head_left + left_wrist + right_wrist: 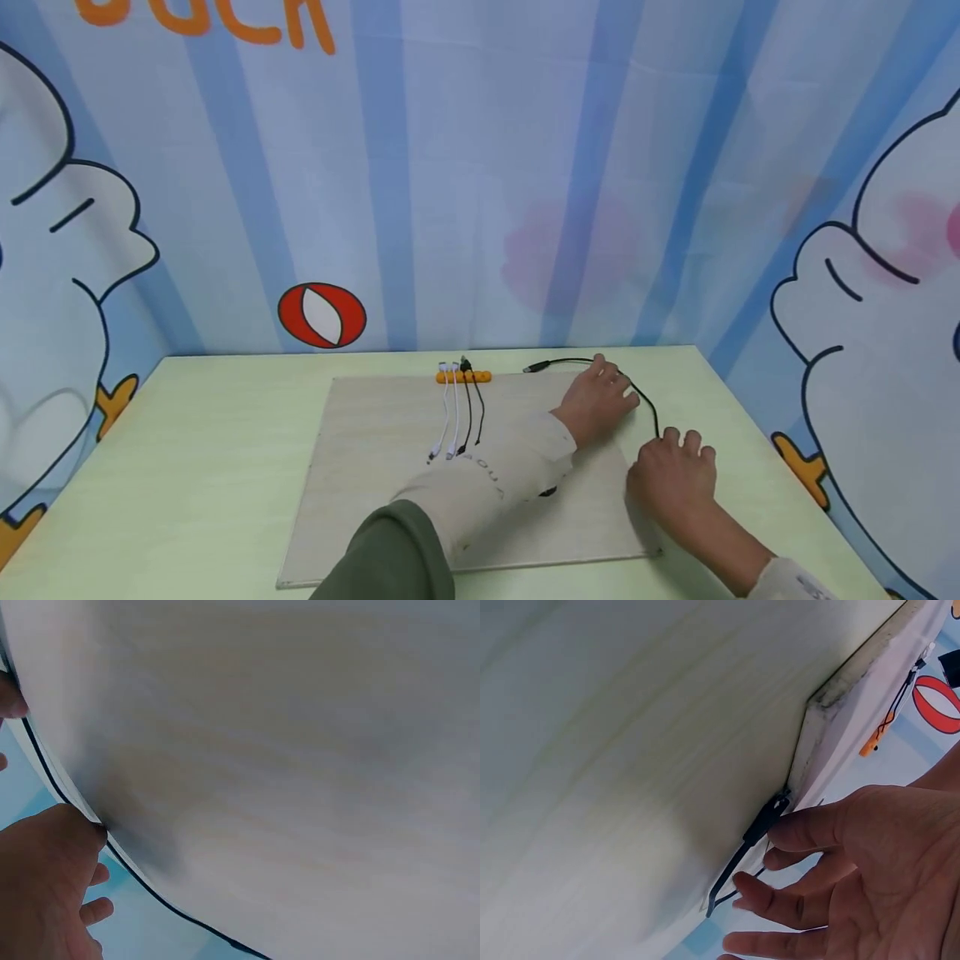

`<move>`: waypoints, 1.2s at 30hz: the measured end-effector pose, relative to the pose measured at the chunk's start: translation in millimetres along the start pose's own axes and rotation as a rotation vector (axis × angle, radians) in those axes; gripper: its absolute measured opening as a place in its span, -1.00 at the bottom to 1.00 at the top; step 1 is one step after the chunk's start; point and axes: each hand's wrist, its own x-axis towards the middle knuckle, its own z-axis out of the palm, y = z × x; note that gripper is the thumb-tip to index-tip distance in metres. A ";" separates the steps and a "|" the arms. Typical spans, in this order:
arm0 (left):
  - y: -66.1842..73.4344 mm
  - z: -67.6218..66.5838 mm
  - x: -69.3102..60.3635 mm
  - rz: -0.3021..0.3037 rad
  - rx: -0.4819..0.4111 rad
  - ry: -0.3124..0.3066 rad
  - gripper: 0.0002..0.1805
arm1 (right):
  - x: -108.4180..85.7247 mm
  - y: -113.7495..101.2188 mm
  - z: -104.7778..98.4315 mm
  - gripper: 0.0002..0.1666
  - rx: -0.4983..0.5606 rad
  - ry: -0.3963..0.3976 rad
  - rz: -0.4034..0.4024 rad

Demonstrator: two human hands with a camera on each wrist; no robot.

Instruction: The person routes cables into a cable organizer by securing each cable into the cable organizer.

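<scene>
A black USB cable [647, 402] curves over the right part of the table. One plug [537, 367] lies near the back edge of the light board. My left hand [597, 402] reaches across the board and pinches the cable between thumb [79, 825] and fingers partway along. Further right, by the board's right edge, my right hand [675, 475] holds the cable's other end. There, the thumb [810, 827] and index finger lie against the black plug [765, 816], while the other fingers stay loosely bent.
An orange cable holder [482, 377] at the board's back edge carries several short white and black cables [456, 408]. The pale board [360, 500] lies on the light green table [202, 467]. Part of a black object [548, 492] shows beneath my left forearm. A printed curtain [472, 167] stands behind.
</scene>
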 end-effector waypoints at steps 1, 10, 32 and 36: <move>3.6 -2.0 1.3 0.004 0.003 -0.001 -0.55 | -0.5 1.1 0.0 -0.65 0.005 -0.002 0.000; 20.2 -15.2 8.6 0.027 0.021 -0.003 -0.56 | -2.2 1.6 1.4 -0.69 0.010 -0.038 -0.011; 7.5 -4.2 32.0 -0.087 0.101 -0.204 -0.53 | -9.6 -2.0 0.3 -0.72 0.008 -0.067 0.014; 5.3 -0.6 33.1 -0.131 0.096 -0.227 -0.59 | -11.7 -2.4 1.6 -0.73 0.003 -0.065 0.011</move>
